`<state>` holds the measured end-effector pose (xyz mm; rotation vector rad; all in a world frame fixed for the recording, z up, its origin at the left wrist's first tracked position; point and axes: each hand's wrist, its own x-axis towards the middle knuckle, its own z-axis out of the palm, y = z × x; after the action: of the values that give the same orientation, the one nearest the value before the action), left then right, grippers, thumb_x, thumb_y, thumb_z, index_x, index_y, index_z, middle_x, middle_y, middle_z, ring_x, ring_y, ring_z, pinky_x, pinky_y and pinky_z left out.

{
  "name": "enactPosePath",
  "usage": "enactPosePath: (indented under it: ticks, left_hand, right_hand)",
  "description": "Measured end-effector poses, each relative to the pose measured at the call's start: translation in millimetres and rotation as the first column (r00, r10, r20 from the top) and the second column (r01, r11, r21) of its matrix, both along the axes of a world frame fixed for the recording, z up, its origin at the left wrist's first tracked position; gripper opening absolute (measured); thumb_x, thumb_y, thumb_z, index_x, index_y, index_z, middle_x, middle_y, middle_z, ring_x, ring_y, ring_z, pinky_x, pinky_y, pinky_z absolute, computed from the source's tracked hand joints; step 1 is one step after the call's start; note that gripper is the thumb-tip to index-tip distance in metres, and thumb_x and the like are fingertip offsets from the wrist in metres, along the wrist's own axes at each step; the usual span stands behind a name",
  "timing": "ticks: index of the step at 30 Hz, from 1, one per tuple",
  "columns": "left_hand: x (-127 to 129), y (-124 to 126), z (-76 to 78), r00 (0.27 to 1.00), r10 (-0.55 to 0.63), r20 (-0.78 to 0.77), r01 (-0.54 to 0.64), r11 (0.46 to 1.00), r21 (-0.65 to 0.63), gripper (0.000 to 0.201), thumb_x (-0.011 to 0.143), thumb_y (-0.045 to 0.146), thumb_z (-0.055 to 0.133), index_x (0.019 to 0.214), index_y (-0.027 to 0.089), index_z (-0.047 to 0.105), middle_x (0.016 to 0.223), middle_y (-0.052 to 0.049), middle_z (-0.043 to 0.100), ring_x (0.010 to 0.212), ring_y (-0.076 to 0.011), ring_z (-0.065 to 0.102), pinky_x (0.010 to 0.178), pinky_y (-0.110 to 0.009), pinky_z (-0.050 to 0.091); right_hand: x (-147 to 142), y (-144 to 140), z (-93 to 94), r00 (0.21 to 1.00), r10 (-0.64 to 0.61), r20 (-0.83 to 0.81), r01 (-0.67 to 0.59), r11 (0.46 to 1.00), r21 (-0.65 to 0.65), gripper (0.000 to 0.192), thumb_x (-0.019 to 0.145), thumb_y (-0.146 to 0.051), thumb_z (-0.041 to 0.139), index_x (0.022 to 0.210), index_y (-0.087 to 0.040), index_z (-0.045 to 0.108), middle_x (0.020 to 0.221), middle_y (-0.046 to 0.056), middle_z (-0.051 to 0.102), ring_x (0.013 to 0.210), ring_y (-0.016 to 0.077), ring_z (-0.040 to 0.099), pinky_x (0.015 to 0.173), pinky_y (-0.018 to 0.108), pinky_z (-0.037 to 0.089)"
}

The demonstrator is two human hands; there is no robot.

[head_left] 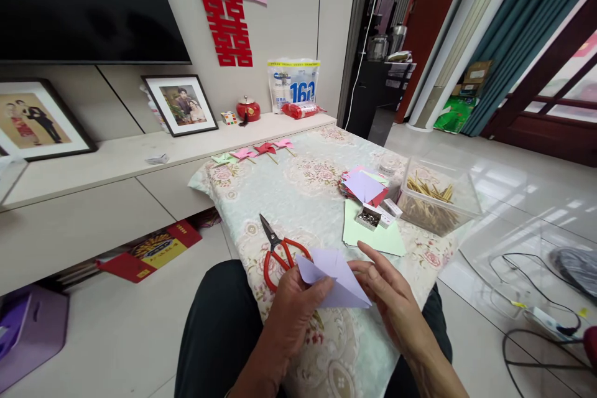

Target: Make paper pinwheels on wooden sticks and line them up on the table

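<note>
A sheet of lilac paper (342, 286), cut and partly folded over at its left corner, is held above the table's near end. My left hand (293, 305) pinches that folded corner, with the thumb on top. At the paper's right edge is my right hand (389, 286), its index finger stretched out and other fingertips partly behind the sheet; whether they touch it I cannot tell. Red-handled scissors (275, 245) lie just beyond my left hand, blades pointing away. Past my right hand, a small box of metal pins (368, 217) rests on a stack of light green paper (349, 233).
Several finished paper pinwheels (265, 148) lie along the far left of the flowered tablecloth (308, 168). A pile of coloured paper squares (366, 185) is at the right, beside a clear plastic bin (466, 199) of thin wooden sticks (429, 189). Cables (532, 336) run over the floor.
</note>
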<state>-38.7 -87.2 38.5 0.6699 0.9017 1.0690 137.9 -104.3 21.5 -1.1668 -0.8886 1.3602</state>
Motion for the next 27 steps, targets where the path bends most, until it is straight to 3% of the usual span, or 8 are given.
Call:
enactPosePath:
  ticks: [5, 20, 27]
  left_hand:
    - [3.1, -2.6, 1.1, 0.998, -0.052, 0.024, 0.053, 0.999, -0.011, 0.038, 0.063, 0.033, 0.086, 0.095, 0.013, 0.078, 0.082, -0.009, 0.079, 0.079, -0.0265, 0.072, 0.077, -0.033, 0.053]
    - [7.8, -5.1, -2.7, 0.993, -0.054, 0.108, 0.062, 0.996, -0.071, 0.038, 0.062, 0.032, 0.088, 0.094, 0.013, 0.079, 0.083, -0.01, 0.08, 0.079, -0.028, 0.074, 0.075, -0.035, 0.056]
    - [9.0, -7.2, -2.7, 0.983, -0.071, 0.17, 0.081, 0.995, -0.053, 0.033, 0.069, 0.028, 0.084, 0.098, 0.013, 0.079, 0.083, -0.009, 0.08, 0.08, -0.0277, 0.074, 0.075, -0.035, 0.055]
  right_hand:
    - [-12.0, -0.1, 4.7, 0.99, -0.032, -0.139, 0.034, 0.999, 0.007, 0.075, 0.076, -0.04, 0.084, 0.142, -0.024, 0.052, 0.081, 0.001, 0.069, 0.069, 0.0175, 0.064, 0.065, 0.03, 0.048]
    - [-11.0, 0.6, -0.7, 0.998, -0.063, -0.029, 0.065, 0.993, 0.1, 0.061, 0.078, -0.037, 0.083, 0.133, -0.023, 0.06, 0.078, 0.0, 0.065, 0.062, 0.0124, 0.057, 0.057, 0.025, 0.043]
    - [-10.3, 2.5, -4.6, 0.998, -0.065, -0.022, 0.067, 0.992, 0.109, 0.059, 0.077, -0.039, 0.083, 0.129, -0.023, 0.063, 0.079, 0.0, 0.065, 0.065, 0.0139, 0.058, 0.059, 0.026, 0.044]
